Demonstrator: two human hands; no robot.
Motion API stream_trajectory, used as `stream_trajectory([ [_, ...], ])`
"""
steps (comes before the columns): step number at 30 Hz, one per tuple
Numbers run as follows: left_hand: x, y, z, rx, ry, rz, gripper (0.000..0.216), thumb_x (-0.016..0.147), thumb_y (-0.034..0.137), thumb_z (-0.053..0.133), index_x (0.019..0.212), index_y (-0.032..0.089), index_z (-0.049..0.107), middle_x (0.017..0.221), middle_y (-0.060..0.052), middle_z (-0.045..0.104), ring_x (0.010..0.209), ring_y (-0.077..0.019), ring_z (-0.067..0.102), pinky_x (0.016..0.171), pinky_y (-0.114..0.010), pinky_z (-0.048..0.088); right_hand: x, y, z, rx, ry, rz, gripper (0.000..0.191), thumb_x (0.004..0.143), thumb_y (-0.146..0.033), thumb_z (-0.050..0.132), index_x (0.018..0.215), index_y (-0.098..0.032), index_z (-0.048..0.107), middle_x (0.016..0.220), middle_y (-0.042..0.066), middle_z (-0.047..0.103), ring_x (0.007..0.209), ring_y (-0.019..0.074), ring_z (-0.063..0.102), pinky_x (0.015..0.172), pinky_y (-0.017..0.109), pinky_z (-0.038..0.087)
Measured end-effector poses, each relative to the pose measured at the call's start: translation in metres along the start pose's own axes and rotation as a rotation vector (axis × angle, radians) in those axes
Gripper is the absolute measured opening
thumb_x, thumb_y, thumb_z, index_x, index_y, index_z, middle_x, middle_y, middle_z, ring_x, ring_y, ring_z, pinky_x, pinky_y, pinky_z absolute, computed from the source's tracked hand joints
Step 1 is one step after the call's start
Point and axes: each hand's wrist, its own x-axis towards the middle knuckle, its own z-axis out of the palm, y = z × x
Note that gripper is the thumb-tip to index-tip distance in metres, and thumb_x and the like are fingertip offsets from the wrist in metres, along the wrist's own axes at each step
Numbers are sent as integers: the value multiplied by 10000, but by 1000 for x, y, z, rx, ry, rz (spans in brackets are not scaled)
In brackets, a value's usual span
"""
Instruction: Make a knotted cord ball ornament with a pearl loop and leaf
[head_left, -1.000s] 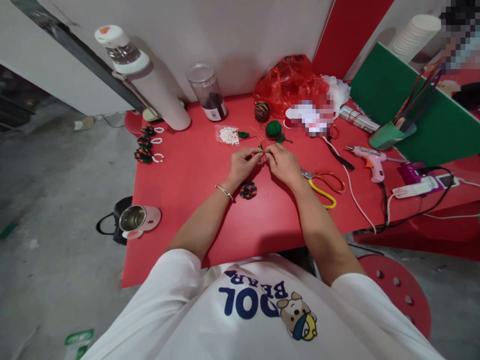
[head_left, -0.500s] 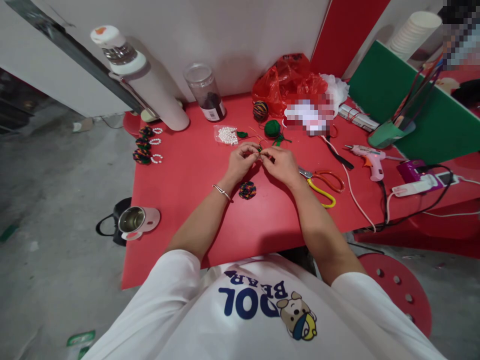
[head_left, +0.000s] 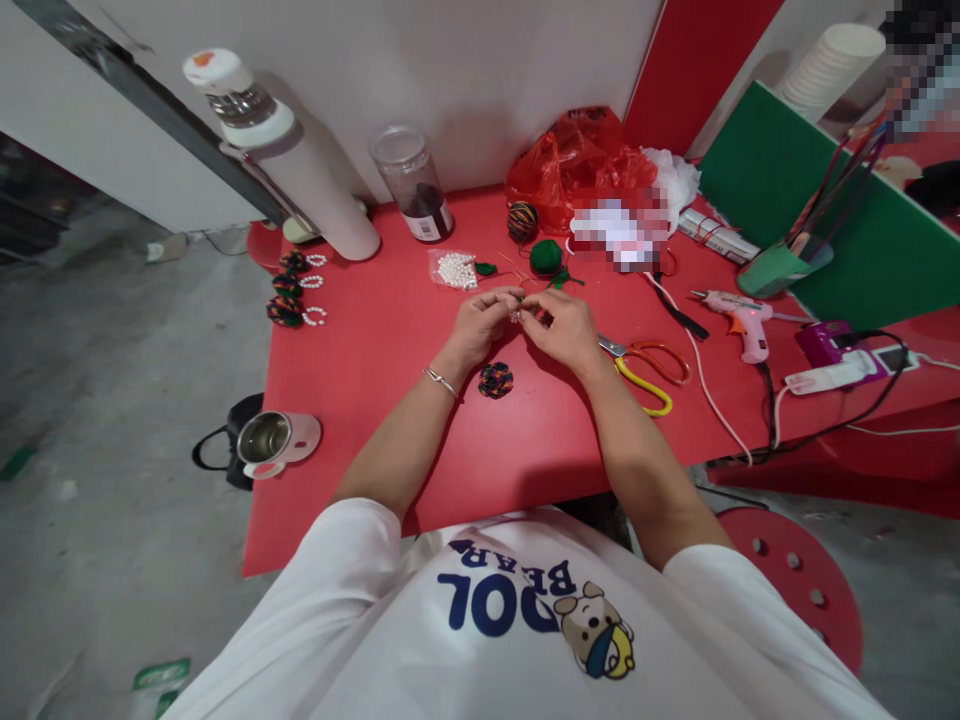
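Observation:
My left hand (head_left: pixel 482 325) and my right hand (head_left: pixel 561 325) meet fingertip to fingertip above the red table (head_left: pixel 360 400). Both are closed in a pinch on a small piece of green yarn, mostly hidden by the fingers. Tiny pale beads (head_left: pixel 515 316) show just below the fingertips. On the table under my hands lies a round multicoloured yarn piece (head_left: pixel 496 380). Beyond the fingers are a green yarn ball (head_left: pixel 546 258), a dark multicoloured yarn ball (head_left: pixel 523 222) and a bag of white pearl beads (head_left: pixel 455 270).
Scissors (head_left: pixel 641 370) lie right of my right forearm, with a pink glue gun (head_left: pixel 742 318) and cables farther right. At the left edge are yarn pieces with bead loops (head_left: pixel 285 285) and a mug (head_left: pixel 281 440). A tall bottle (head_left: pixel 315 190) and jar (head_left: pixel 412 190) stand behind.
Pale beads now show beneath the pinched fingertips, where they were hidden before. My fingers have shifted slightly; both hands stay in the same place.

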Motion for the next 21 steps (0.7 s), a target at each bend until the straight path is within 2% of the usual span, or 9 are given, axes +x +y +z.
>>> stream_trajectory([
  [8,-1,2,2,56,61,46,358,666,491,956,798,203,789,990,-80,793,761,-140,672,600,-253,506,2,1,1,-56,10,35,257,1007,-266,570,1060,-237,820,1044,80,821,961,237,733,897,347,527],
  [10,-2,3,3,74,79,53,370,652,499,959,808,205,798,999,-79,796,736,-130,654,567,-243,476,2,2,1,-80,32,60,244,998,-267,578,1036,-234,817,1023,79,817,915,232,725,875,346,523],
  [12,-2,3,3,67,85,47,385,649,510,960,813,203,797,923,-62,782,631,-98,587,503,-235,413,3,3,0,-94,70,84,238,993,-264,579,1025,-226,813,1011,84,812,886,230,719,866,347,519],
  [14,-2,2,3,54,94,20,392,653,521,959,803,205,783,759,-27,724,511,-65,464,439,-231,318,4,6,0,-95,105,100,241,995,-260,570,1021,-222,806,1013,93,807,898,235,718,878,354,521],
  [17,-1,0,2,58,105,-8,389,669,530,947,778,217,745,549,31,555,430,-51,315,405,-241,221,5,10,0,-89,129,108,251,1003,-263,549,1023,-220,795,1021,103,804,940,248,718,906,368,524],
  [21,0,-1,0,61,83,-22,342,711,503,904,767,231,705,478,72,407,392,-54,267,387,-251,186,5,13,0,-108,156,123,246,999,-269,546,1006,-219,787,1008,103,799,931,252,712,910,376,525],
])
